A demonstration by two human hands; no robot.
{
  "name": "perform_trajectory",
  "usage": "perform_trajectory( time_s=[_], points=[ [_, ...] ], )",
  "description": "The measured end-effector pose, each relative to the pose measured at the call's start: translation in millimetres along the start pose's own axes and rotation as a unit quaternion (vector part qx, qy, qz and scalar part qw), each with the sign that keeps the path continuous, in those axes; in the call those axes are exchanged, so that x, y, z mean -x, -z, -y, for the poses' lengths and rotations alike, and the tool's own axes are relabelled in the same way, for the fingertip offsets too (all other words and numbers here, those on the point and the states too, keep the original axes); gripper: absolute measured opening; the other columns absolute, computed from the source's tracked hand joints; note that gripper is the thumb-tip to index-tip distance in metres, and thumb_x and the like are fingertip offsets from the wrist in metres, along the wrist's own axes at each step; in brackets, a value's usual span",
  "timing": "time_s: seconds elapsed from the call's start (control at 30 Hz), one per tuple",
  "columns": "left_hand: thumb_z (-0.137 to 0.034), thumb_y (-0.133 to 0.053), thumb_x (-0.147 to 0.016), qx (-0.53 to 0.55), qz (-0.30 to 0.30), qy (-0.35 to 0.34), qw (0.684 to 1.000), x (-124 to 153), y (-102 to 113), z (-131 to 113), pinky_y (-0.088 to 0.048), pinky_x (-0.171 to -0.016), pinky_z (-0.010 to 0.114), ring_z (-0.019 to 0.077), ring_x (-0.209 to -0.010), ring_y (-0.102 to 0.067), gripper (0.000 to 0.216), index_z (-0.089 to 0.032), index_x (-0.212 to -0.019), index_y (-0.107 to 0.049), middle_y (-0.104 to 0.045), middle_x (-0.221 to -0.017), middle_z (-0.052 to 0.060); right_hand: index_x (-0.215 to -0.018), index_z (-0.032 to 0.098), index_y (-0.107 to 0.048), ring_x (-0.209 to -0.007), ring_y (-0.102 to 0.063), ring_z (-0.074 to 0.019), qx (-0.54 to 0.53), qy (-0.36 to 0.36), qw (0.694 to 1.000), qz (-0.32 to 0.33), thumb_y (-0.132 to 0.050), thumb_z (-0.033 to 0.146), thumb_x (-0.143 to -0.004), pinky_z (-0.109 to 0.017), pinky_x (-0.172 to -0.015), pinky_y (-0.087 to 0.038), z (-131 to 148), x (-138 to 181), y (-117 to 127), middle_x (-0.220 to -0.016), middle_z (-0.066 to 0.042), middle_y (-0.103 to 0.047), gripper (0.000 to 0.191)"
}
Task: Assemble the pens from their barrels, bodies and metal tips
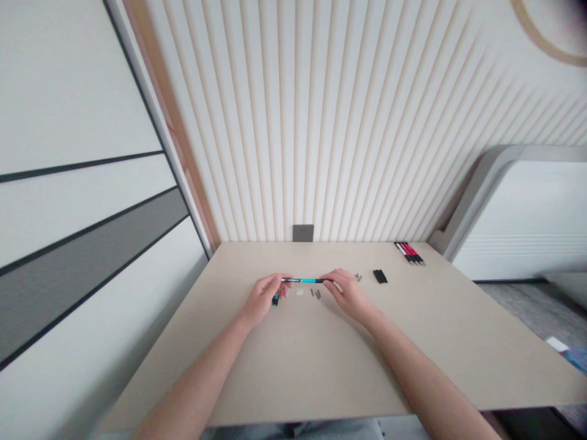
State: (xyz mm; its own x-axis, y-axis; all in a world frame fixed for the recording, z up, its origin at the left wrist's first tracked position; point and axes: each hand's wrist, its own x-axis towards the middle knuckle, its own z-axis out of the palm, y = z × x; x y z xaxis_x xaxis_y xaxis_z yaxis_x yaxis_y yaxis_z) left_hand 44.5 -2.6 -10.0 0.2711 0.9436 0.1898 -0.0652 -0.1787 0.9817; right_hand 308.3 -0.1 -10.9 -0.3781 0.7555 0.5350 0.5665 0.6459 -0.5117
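A slim pen [308, 280] with a blue and black barrel is held level above the table, one end in each hand. My left hand [263, 296] pinches its left end between thumb and fingers. At the black right end, the fingers of my right hand [347, 291] are closed round it. Just below my left hand lies a blue and black piece [275, 300], partly hidden by the fingers. Small white pieces [299, 292] and several small dark metal pieces [316, 294] lie on the table below the pen. More small metal pieces [358, 277] show beyond my right hand.
Several short black tubes [380, 276] lie side by side on the beige table [298, 366], right of my hands. Red, white and black pens [409, 253] are lined up at the back right corner. A ribbed wall with a dark socket [303, 233] stands behind.
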Motion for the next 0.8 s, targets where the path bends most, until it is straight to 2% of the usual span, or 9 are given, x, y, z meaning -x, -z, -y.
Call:
perform_trajectory(
  time_s=[0.2, 0.37, 0.47, 0.6, 0.73, 0.8],
  points=[
    [-0.048, -0.07, -0.081, 0.12, 0.003, 0.036, 0.992, 0.2, -1.1, -2.0, -0.042, -0.062, 0.026, 0.0133, -0.064, -0.055, 0.041, -0.009, -0.094, -0.071, -0.064, -0.073, 0.006, -0.104, 0.02, -0.067, -0.085, -0.06, -0.0205, -0.02, 0.015, 1.0, 0.013, -0.046, 0.03, -0.098, -0.035, -0.079, -0.045, 5.8, 0.9, 2.4, -0.091, -0.008, -0.068, 0.024],
    [-0.049, -0.068, -0.083, 0.187, -0.05, 0.012, 0.981, -2.7, -6.6, -3.0, -0.04, -0.058, 0.024, 0.0116, -0.06, -0.053, 0.04, -0.009, -0.092, -0.07, -0.059, -0.067, 0.002, -0.105, 0.021, -0.067, -0.084, -0.061, -0.0189, -0.049, 0.02, 0.996, 0.067, -0.053, 0.025, -0.094, -0.034, -0.081, -0.045, 25.8, 2.3, -7.2, -0.089, -0.006, -0.069, 0.018],
    [-0.053, -0.061, -0.087, 0.181, -0.067, -0.01, 0.981, -2.9, -14.2, -3.9, -0.041, -0.058, 0.024, 0.0125, -0.067, -0.054, 0.048, -0.011, -0.109, -0.066, -0.061, -0.079, 0.005, -0.107, 0.022, -0.065, -0.078, -0.061, -0.0168, -0.057, -0.021, 0.996, 0.058, -0.057, 0.021, -0.089, -0.031, -0.077, -0.045, 39.2, 3.1, -21.5, -0.083, -0.002, -0.068, 0.02],
    [-0.041, -0.069, -0.085, 0.105, -0.025, -0.011, 0.994, -0.1, -24.5, -4.8, -0.046, -0.068, 0.025, 0.0137, -0.081, -0.057, 0.066, -0.022, -0.142, -0.042, -0.06, -0.101, 0.005, -0.115, 0.023, -0.06, -0.072, -0.059, -0.015, -0.071, -0.064, 0.995, 0.038, -0.058, 0.02, -0.087, -0.029, -0.074, -0.046, 51.2, 5.4, -36.4, -0.077, 0.001, -0.065, 0.028],
    [-0.033, -0.069, -0.084, 0.061, -0.017, 0.007, 0.998, 2.1, -29.2, -4.8, -0.046, -0.07, 0.025, 0.0146, -0.083, -0.058, 0.08, -0.027, -0.15, -0.024, -0.061, -0.095, 0.002, -0.124, 0.024, -0.054, -0.075, -0.061, -0.0156, -0.102, -0.061, 0.992, 0.049, -0.059, 0.025, -0.089, -0.029, -0.075, -0.047, 55.7, 7.8, -37.0, -0.082, 0.0, -0.068, 0.036],
    [-0.032, -0.068, -0.085, 0.062, -0.02, 0.015, 0.998, 2.4, -29.2, -4.5, -0.045, -0.07, 0.026, 0.014, -0.081, -0.059, 0.082, -0.027, -0.151, -0.019, -0.061, -0.093, 0.002, -0.126, 0.024, -0.052, -0.077, -0.062, -0.0162, -0.12, -0.077, 0.989, 0.031, -0.056, 0.028, -0.091, -0.029, -0.074, -0.048, 55.3, 7.2, -34.1, -0.084, -0.001, -0.068, 0.035]
  ],
)
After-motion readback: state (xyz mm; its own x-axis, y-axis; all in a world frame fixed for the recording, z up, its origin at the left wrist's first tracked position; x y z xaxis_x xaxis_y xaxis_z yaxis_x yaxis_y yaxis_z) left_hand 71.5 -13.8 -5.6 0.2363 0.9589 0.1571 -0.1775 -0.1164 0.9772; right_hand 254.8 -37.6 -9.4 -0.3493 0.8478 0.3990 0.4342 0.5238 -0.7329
